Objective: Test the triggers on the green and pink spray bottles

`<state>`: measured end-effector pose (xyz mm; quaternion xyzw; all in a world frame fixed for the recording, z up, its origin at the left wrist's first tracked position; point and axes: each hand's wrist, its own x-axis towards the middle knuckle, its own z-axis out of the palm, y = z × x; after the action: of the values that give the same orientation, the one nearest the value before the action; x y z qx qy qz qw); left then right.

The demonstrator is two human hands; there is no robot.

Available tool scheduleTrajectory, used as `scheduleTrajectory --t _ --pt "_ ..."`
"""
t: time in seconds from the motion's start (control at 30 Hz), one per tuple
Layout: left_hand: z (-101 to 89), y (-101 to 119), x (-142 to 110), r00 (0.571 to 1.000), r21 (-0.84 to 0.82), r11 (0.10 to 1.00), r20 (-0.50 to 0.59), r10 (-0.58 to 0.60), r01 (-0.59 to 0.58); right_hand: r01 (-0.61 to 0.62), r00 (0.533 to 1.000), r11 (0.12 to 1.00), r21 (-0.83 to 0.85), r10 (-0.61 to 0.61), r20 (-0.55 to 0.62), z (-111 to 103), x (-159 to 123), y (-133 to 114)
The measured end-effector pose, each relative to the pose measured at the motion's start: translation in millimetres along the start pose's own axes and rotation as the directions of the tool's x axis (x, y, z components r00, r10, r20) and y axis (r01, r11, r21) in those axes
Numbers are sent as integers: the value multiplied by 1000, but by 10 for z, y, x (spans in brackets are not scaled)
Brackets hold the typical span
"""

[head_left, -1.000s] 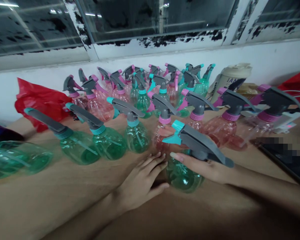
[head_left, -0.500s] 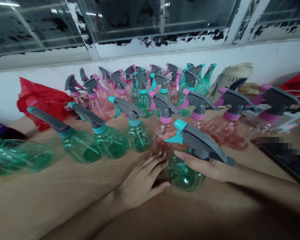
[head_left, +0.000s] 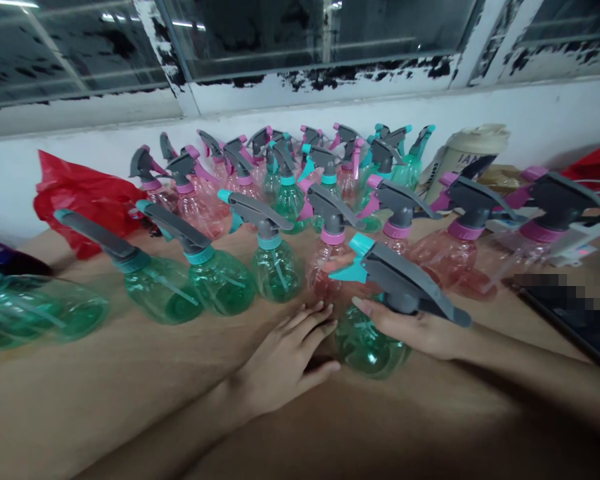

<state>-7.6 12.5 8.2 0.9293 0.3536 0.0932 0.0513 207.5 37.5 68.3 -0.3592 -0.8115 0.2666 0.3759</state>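
My right hand (head_left: 414,330) is wrapped round the neck of a green spray bottle (head_left: 367,347) with a grey and teal trigger head (head_left: 397,280), which stands on the wooden table (head_left: 130,400). My left hand (head_left: 285,357) lies on the table just left of that bottle, fingers stretched out, thumb touching the bottle's base. Right behind my fingertips stands a pink spray bottle (head_left: 330,263), and a green one (head_left: 275,263) stands to its left.
Several green and pink spray bottles stand in rows back to the white wall. A red plastic bag (head_left: 83,200) lies at the left, a beige cup (head_left: 463,160) at the back right, a dark flat device (head_left: 575,320) at the right edge.
The view has shifted slightly. Both hands and the held green bottle stay almost where they were, the bottle edging a little toward the rows.
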Motion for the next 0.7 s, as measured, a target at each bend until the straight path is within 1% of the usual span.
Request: scheduleTrajectory --t 0.1,0.2,0.33,0.47,0.6,0.7 --pt "5 -5 4 1000 0 1000 -18 6 -6 -45 999 998 45 45 -2 13 -14 1" --pt "13 -10 9 1000 -6 1000 -24 10 -11 -57 998 996 71 57 3 20 -15 6" --pt "18 -13 9 1000 6 1000 -16 6 -6 -39 999 992 120 42 -24 23 -11 12" --pt "15 -17 5 1000 18 1000 -10 8 -8 -17 999 993 114 22 -42 24 -7 5" --pt "9 -13 2 1000 22 1000 3 -1 0 -35 999 992 123 39 -25 24 -10 -4" --pt "10 -9 2 1000 19 1000 3 3 -3 -59 998 988 141 56 20 20 -15 -8"
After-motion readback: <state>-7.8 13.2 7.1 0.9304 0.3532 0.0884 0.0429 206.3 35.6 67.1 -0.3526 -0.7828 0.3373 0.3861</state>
